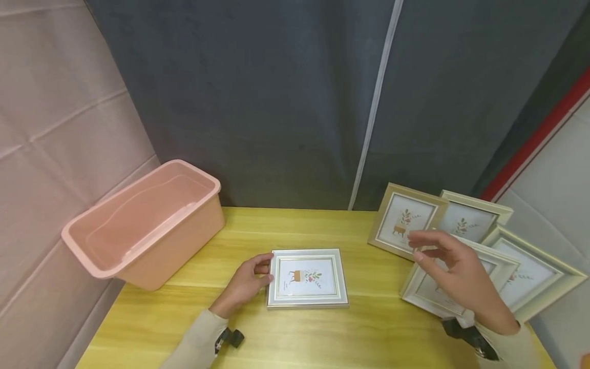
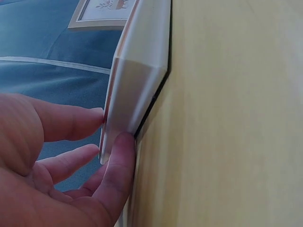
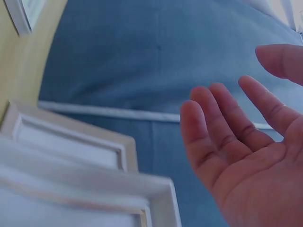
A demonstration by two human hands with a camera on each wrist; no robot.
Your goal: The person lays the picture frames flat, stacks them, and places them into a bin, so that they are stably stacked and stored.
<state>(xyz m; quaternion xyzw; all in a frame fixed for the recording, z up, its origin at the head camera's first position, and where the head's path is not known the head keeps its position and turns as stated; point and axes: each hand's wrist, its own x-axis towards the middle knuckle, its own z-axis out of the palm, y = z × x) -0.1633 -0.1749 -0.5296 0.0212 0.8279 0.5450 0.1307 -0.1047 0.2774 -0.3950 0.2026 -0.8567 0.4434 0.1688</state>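
A white picture frame [image 1: 308, 279] with a plant and bird-like print lies face up on the wooden table. My left hand [image 1: 246, 283] holds its left edge, thumb and fingers on the rim; in the left wrist view fingertips [image 2: 124, 146] press against the frame's side [image 2: 132, 94]. My right hand [image 1: 467, 279] hovers over the group of frames at the right, its fingers loosely bent and holding nothing. Beneath it leans a white frame [image 1: 421, 302], partly hidden by the hand. Behind stand a tan frame [image 1: 407, 220] and a cream frame [image 1: 472, 212], with another cream frame [image 1: 530, 269] at the right.
A pink plastic tub [image 1: 180, 243] stands at the back left of the table [image 1: 295, 338]. A dark grey curtain [image 1: 258, 102] with a pale seam rises behind the table. Pale walls [image 1: 60, 102] close off the sides, with a red strip [image 1: 539, 138] at the right.
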